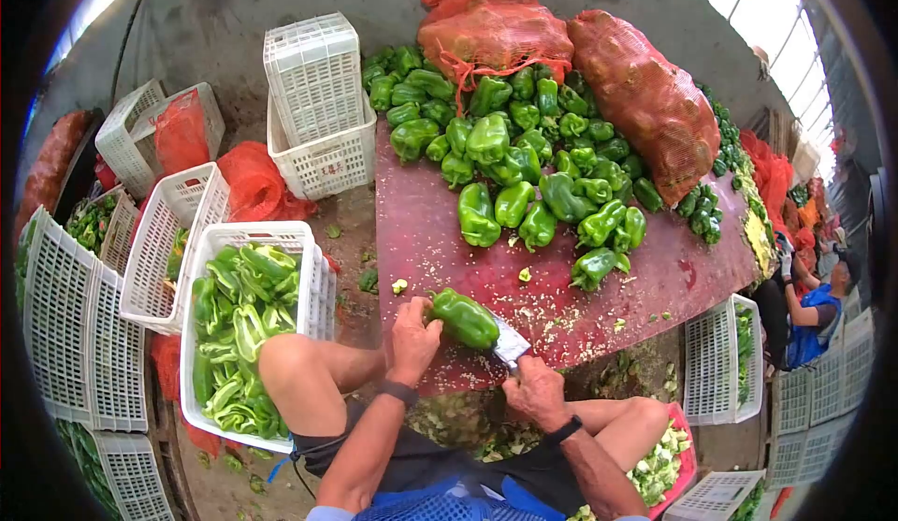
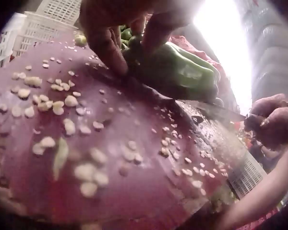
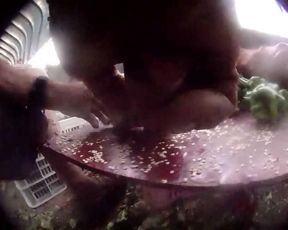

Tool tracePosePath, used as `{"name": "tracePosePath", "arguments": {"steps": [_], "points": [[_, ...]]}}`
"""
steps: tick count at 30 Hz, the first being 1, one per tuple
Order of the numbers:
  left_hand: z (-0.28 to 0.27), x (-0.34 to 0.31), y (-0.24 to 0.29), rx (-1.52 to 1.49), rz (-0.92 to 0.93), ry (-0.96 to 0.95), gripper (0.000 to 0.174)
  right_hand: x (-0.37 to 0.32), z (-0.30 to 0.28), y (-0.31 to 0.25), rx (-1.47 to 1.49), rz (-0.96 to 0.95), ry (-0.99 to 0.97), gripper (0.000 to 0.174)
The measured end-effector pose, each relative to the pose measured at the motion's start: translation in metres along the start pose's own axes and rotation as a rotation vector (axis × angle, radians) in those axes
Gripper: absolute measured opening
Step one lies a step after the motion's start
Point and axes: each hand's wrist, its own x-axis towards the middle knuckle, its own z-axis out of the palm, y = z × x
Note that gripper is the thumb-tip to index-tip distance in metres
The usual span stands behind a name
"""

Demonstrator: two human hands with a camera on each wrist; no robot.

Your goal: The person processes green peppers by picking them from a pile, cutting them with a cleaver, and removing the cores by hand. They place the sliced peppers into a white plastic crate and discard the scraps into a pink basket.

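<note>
A large green bell pepper (image 1: 463, 319) lies on the red tabletop (image 1: 421, 240) near its front edge. My left hand (image 1: 412, 341) pinches it at the stem end, thumb and fingers on either side in the left wrist view. My right hand (image 1: 538, 394) grips a knife (image 1: 511, 342) by the handle. Its broad blade lies right at the pepper's far end, with part of it hidden behind the pepper (image 2: 185, 74) in the left wrist view. In the right wrist view, my right hand (image 3: 177, 91) is dark and covers the knife.
Whole green peppers (image 1: 561, 194) are heaped at the table's back, beside red mesh sacks (image 1: 636, 91). Pale seeds (image 1: 561, 311) are scattered around. A white crate (image 1: 201, 409) of cut peppers stands at left, a pink tub (image 1: 687, 465) of scraps at lower right. Another person (image 1: 814, 311) sits at far right.
</note>
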Motion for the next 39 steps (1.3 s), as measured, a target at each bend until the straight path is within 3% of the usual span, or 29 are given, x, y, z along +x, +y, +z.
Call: {"name": "tracePosePath", "arguments": {"steps": [4,8,13,15,17,19,21,24,25,27,31,33,34,39], "points": [[0.006,0.003,-0.004,-0.078,-0.024,-0.003,0.024,-0.009,-0.018,0.026,0.080,0.070,0.055,0.027],[0.009,0.008,0.004,-0.068,-0.015,-0.022,0.022,-0.014,-0.035,0.047,0.368,0.168,0.102,0.035],[0.022,0.021,0.000,0.019,0.168,-0.068,0.017,0.004,-0.056,0.044,0.399,0.258,0.159,0.032],[0.028,0.021,-0.003,0.050,0.175,-0.087,0.016,0.024,-0.052,0.042,0.438,0.220,0.189,0.030],[0.025,0.019,0.003,-0.020,0.057,-0.065,0.018,0.033,-0.047,0.038,0.535,0.185,0.197,0.028],[0.027,0.018,0.012,-0.053,0.046,-0.047,0.020,0.042,-0.031,0.042,0.404,0.175,0.064,0.034],[0.026,0.020,0.020,-0.063,-0.006,0.027,0.022,0.032,-0.030,0.039,0.489,0.219,-0.021,0.031],[0.020,0.023,0.019,-0.120,-0.080,0.054,0.025,-0.004,-0.038,0.027,0.667,0.014,-0.146,0.028],[0.018,0.022,0.016,-0.116,-0.080,0.048,0.025,-0.013,-0.033,0.024,0.542,-0.037,-0.167,0.028],[0.014,0.020,0.008,0.084,-0.011,-0.003,0.028,-0.029,-0.025,0.015,0.649,0.021,-0.167,0.022],[0.012,0.010,-0.002,0.071,-0.069,-0.060,0.030,-0.039,-0.012,0.006,0.659,0.095,-0.116,0.020],[0.010,0.004,0.000,0.070,-0.119,-0.112,0.030,-0.038,0.008,0.009,0.841,0.120,-0.020,0.018],[0.009,0.003,0.002,0.063,-0.167,-0.149,0.030,-0.037,0.006,0.005,0.852,0.225,-0.053,0.027],[0.014,-0.002,0.013,0.160,-0.007,-0.032,0.035,-0.022,0.002,-0.014,0.893,0.171,0.033,0.022]]}}
